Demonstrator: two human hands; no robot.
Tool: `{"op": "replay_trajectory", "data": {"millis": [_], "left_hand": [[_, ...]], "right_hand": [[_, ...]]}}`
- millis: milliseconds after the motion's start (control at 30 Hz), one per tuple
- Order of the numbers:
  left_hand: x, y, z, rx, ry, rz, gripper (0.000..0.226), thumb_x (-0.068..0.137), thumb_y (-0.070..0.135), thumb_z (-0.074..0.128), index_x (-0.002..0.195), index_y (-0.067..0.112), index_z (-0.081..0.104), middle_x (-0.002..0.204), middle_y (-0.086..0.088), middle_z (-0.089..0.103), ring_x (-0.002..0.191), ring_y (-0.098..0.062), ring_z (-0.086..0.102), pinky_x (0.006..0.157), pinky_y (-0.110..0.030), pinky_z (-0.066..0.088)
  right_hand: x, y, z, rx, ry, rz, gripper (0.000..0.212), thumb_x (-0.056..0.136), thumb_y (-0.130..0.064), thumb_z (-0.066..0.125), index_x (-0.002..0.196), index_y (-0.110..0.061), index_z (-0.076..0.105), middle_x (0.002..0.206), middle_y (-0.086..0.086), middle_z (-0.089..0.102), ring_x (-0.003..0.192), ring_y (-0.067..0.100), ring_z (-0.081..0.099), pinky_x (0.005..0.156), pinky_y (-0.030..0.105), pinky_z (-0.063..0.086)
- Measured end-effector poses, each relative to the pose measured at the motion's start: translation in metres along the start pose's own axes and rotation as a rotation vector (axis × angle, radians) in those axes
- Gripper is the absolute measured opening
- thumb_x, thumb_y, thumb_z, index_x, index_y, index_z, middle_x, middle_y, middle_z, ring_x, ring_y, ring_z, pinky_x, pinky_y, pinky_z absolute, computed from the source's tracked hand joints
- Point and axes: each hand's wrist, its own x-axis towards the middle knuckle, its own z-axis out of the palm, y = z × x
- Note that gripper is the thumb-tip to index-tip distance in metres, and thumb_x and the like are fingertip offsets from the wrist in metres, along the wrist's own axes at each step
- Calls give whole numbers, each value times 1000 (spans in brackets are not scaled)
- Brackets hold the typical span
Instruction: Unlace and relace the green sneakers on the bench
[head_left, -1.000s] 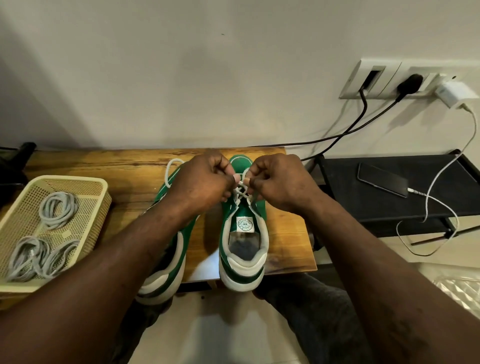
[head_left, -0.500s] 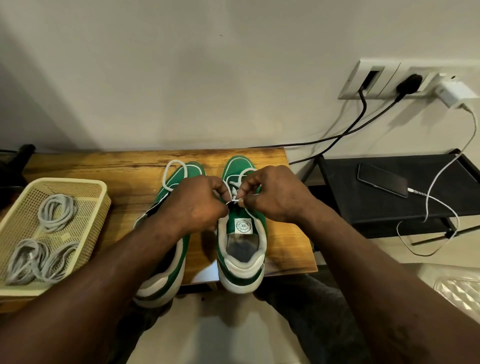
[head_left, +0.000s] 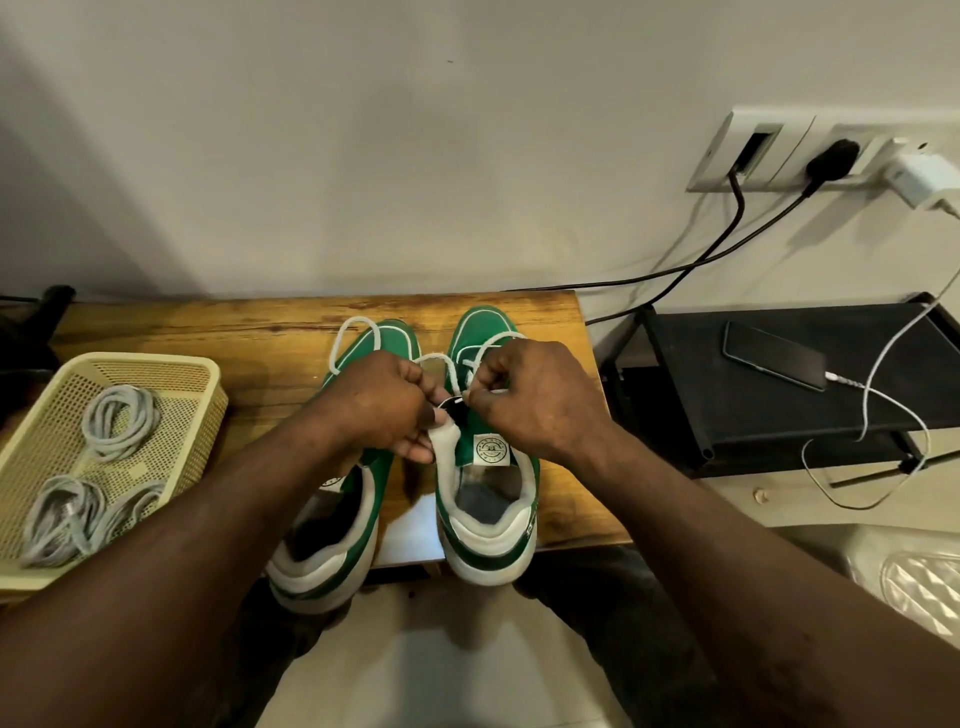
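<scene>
Grip on lace (head_left: 456, 400), left hand (head_left: 374, 405), right hand (head_left: 540, 400), now nearer tongue (head_left: 491, 448)

A brown wooden bench (head_left: 249, 332) carries two green-and-white sneakers side by side near its right end, one (head_left: 387, 340) left of the other (head_left: 480, 327). Their heels overhang the front edge. A pale yellow perforated plastic basket (head_left: 156, 362) sits at the left end.

The left hand (head_left: 374, 405) and right hand (head_left: 540, 400) hide the sneakers' (head_left: 470, 327) eyelets and most of the lace (head_left: 491, 342); the basket (head_left: 200, 415) at the bench's (head_left: 208, 332) left end is cropped.
</scene>
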Motion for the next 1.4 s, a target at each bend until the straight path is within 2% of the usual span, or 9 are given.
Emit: {"op": "replay_trajectory", "data": {"millis": [167,367,533,733,833,933,1200,1267,1400], "left_hand": [[5,-2,2,-26,5,-37,14,94,-3,70,107,2,72,101,-19,77,90,-33,79,85,-48,65],[7,-3,3,-44,8,-35,13,95,-2,70,107,3,73,98,-17,78,87,-31,80,85,-48,65],[4,-4,2,-108,-13,-19,14,93,-4,71,106,0,73,93,-17,80,88,-32,80,85,-47,65],[2,-5,3,-144,6,-8,13,95,-2,70,108,1,73,95,-19,79,87,-35,79,81,-47,66],[2,-4,3,-212,21,-22,13,100,7,67,112,2,70,92,-20,79,85,-34,79,72,-42,67],[1,-4,6,-161,25,15,11,102,9,65,108,9,74,91,-17,79,78,-30,79,69,-39,67],[1,-7,13,-116,62,54,8,103,11,65,104,11,73,85,-15,78,62,-22,74,62,-36,65],[1,-7,12,-119,46,48,7,102,12,66,104,11,73,86,-16,78,62,-22,73,60,-35,65],[5,-9,10,-123,-1,17,8,101,15,69,105,9,73,93,-17,79,61,-21,70,64,-37,64]], "right_hand": [[-4,-6,0,-43,-51,-75,15,85,-27,74,70,-29,70,79,-6,70,74,10,64,63,30,53],[-4,-6,3,-89,-36,-91,22,83,-33,76,65,-31,63,77,-9,63,76,10,59,63,29,46],[-10,-12,6,-225,-21,-122,19,89,-34,66,84,-19,75,94,-2,60,100,19,54,77,37,54],[-16,-24,15,-258,11,-96,27,92,-38,65,100,-13,75,102,3,59,108,22,51,90,38,50],[-13,-21,12,-125,-52,-3,17,85,-26,64,79,-14,74,84,0,62,86,19,59,73,38,54],[-7,-14,13,9,-53,121,22,77,-23,63,56,-16,62,58,1,58,58,18,58,51,32,44],[-4,-2,28,-74,21,83,19,87,-26,75,69,-23,71,72,-3,65,76,18,62,72,37,58],[-2,5,28,-48,6,81,20,90,-31,77,71,-24,74,76,-6,68,81,16,62,73,34,55],[-2,11,20,71,-30,77,19,91,-27,80,73,-29,74,78,-14,68,70,0,58,59,21,38]]}}
